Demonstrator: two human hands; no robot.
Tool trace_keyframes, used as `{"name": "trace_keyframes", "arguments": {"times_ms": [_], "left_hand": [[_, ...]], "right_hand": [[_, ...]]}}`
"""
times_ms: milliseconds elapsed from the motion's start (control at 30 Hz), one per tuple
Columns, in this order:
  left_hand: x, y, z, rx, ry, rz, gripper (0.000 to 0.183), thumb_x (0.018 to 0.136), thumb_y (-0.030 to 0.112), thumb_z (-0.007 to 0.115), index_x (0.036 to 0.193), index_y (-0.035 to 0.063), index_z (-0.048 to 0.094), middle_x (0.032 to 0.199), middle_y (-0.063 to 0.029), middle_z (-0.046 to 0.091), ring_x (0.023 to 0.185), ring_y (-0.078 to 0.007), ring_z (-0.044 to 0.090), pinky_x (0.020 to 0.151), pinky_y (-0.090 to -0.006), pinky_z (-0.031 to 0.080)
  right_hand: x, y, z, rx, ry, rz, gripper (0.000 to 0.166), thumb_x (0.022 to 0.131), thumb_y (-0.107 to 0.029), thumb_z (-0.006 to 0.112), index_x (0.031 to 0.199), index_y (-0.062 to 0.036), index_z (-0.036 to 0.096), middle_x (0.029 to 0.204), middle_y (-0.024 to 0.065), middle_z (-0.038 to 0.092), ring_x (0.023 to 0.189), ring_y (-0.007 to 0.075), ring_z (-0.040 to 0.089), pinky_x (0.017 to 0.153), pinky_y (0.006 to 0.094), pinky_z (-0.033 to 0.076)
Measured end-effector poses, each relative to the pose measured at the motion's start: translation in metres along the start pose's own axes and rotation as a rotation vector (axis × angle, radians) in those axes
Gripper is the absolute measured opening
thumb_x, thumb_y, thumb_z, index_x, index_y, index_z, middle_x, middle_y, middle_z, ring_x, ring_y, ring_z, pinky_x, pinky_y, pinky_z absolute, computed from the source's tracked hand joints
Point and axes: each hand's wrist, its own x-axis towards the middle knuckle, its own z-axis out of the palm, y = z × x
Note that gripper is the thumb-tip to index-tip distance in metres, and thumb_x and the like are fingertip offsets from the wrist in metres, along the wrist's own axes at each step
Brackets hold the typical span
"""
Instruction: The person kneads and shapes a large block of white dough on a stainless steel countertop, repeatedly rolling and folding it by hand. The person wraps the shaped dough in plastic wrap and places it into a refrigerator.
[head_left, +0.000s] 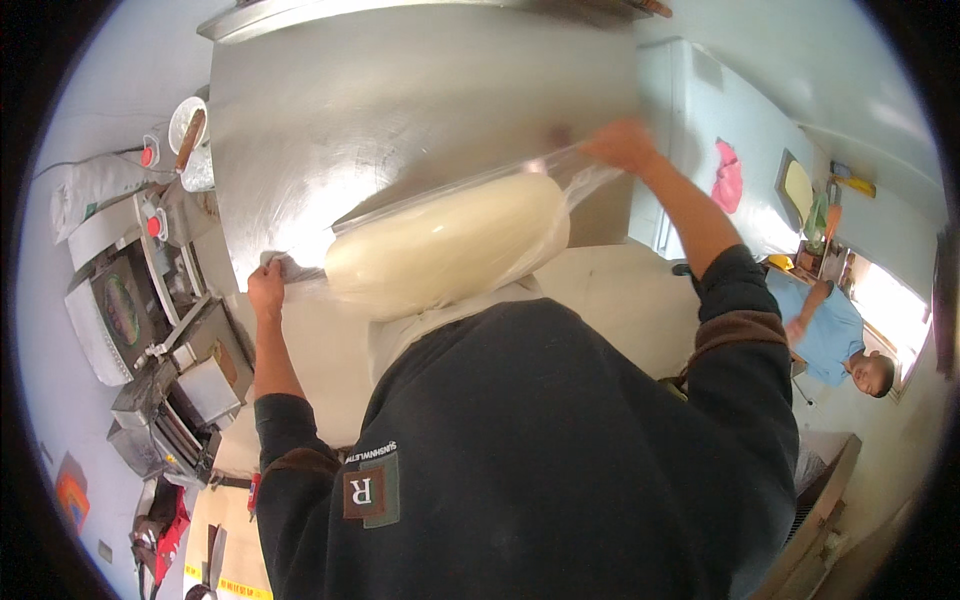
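A thick, pale roll of dough (442, 244) lies at the near edge of a stainless steel worktop (450, 90), just in front of my body. Clear plastic film (574, 180) covers the dough and reaches out past both its ends. My left hand (266, 287) pinches the film at the worktop's near left corner. Raised at the right, my right hand (621, 145) grips the film's other end and looks blurred. Between the two hands the film's far edge is drawn out in a slanting line. The dough's underside is hidden.
A white bucket (186, 124) with a wooden-handled tool stands left of the worktop, near metal machines (202, 367). On the right are a white refrigerator (675, 142) with a pink cloth (726, 176) and a person in a blue shirt (817, 326). A raised ledge (337, 16) bounds the worktop's far side.
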Motion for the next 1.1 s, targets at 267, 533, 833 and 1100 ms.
{"name": "trace_keyframes", "arguments": {"times_ms": [267, 533, 833, 1100], "left_hand": [[-0.062, -0.038, 0.0, -0.654, 0.105, -0.586, 0.04, 0.106, 0.033, 0.057, 0.119, -0.0053, 0.061, 0.09, -0.0127, 0.064, 0.071, -0.0251, 0.066, 0.058, -0.0392, 0.05], [-0.193, 0.002, 0.019, -1.003, -0.405, -0.496, 0.073, 0.109, 0.055, 0.045, 0.151, -0.0046, 0.043, 0.133, -0.0267, 0.064, 0.12, -0.0382, 0.064, 0.108, -0.0525, 0.046], [-0.202, 0.064, 0.048, -1.233, -0.317, -0.386, 0.052, 0.115, 0.039, 0.036, 0.151, 0.0023, 0.045, 0.151, -0.021, 0.05, 0.144, -0.0356, 0.042, 0.123, -0.0563, 0.031], [-0.177, 0.077, 0.057, -1.527, -0.367, -0.385, 0.045, 0.115, 0.029, 0.038, 0.146, -0.0031, 0.043, 0.142, -0.0207, 0.056, 0.133, -0.0323, 0.055, 0.116, -0.0499, 0.043]], "right_hand": [[-0.076, -0.001, 0.118, 0.228, -0.078, 0.545, 0.029, 0.1, -0.021, 0.057, 0.121, -0.008, 0.071, 0.115, 0.021, 0.073, 0.105, 0.0403, 0.071, 0.088, 0.0512, 0.056], [-0.096, -0.155, -0.006, 1.1, 0.326, 0.276, 0.045, 0.097, -0.014, 0.059, 0.142, -0.016, 0.064, 0.089, 0.0188, 0.071, 0.079, 0.0325, 0.068, 0.077, 0.0434, 0.054], [-0.085, -0.153, -0.023, 0.811, 0.408, 0.13, 0.017, 0.098, -0.013, 0.061, 0.113, -0.0076, 0.066, 0.078, 0.0202, 0.064, 0.066, 0.0346, 0.063, 0.063, 0.0442, 0.048], [-0.128, -0.138, 0.007, 0.486, 0.537, -0.02, 0.009, 0.095, -0.013, 0.065, 0.094, -0.0051, 0.061, 0.085, 0.0172, 0.069, 0.08, 0.0405, 0.068, 0.069, 0.0509, 0.052]]}}
